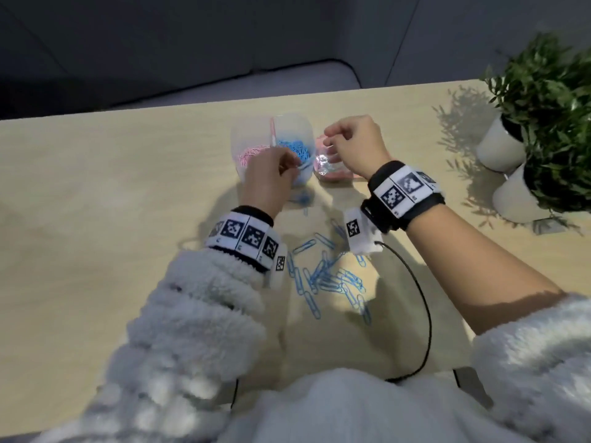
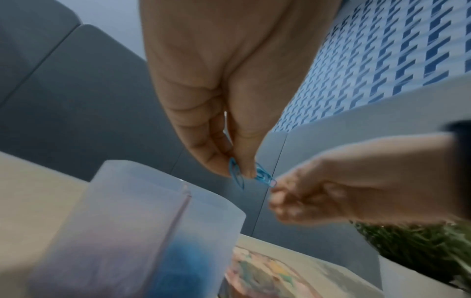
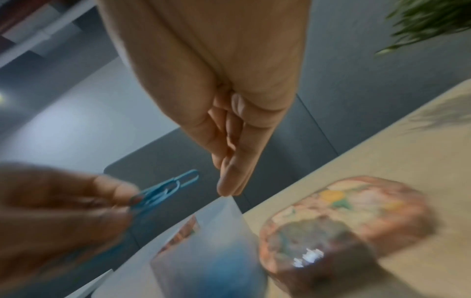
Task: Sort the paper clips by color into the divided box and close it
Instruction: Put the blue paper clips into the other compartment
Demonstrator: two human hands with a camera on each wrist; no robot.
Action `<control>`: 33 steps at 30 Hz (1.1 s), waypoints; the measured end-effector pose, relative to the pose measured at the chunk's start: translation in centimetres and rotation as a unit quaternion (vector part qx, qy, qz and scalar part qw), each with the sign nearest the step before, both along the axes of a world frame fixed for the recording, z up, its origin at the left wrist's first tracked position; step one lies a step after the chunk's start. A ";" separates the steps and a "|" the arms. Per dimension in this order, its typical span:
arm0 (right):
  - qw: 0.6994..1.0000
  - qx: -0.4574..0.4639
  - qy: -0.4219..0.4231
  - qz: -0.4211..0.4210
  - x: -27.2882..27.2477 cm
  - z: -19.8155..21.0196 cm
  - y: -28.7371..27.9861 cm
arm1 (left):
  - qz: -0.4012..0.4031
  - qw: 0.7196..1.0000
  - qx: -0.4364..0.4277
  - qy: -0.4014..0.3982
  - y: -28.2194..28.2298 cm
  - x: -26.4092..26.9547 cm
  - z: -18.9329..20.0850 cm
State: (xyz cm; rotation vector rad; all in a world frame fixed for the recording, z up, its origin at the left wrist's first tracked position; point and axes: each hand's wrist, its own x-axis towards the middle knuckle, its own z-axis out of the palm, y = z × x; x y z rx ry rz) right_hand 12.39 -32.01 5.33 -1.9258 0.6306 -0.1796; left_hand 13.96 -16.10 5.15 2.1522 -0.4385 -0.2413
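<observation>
Pale wood worktop [image 1: 96,219] is seen under cool light, with a grey sofa behind it and potted plants [image 1: 543,100] at the right edge. A frosted divided box [image 1: 256,132] stands open near the far side; pink clips [image 1: 248,153] lie in its left compartment and blue ones [image 1: 295,148] in its right. Just beside the box, a pink patterned lid [image 3: 356,205] rests flat on the worktop. A loose heap of blue paper clips [image 1: 329,276] is left to be sorted, nearer the person, between the forearms.

A small bunch of blue clips [image 2: 262,175] is pinched in the fingertips of the left hand [image 1: 268,177], above the box's blue side. The right hand [image 1: 355,145] is held over the lid with its fingers curled together; whether anything is pinched in them cannot be told.

The clips are judged light, stiff and slick, and apt to hook into each other, so a fingertip pinch across the wire loops is called for. The box looks light and easily tipped; it is best steadied by its wall when the lid is pressed on.
</observation>
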 end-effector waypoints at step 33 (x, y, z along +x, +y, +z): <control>0.901 -0.259 0.182 0.297 -13.5 -8.2 5.4 | -0.353 0.885 0.300 -0.052 5.7 -7.0 -8.1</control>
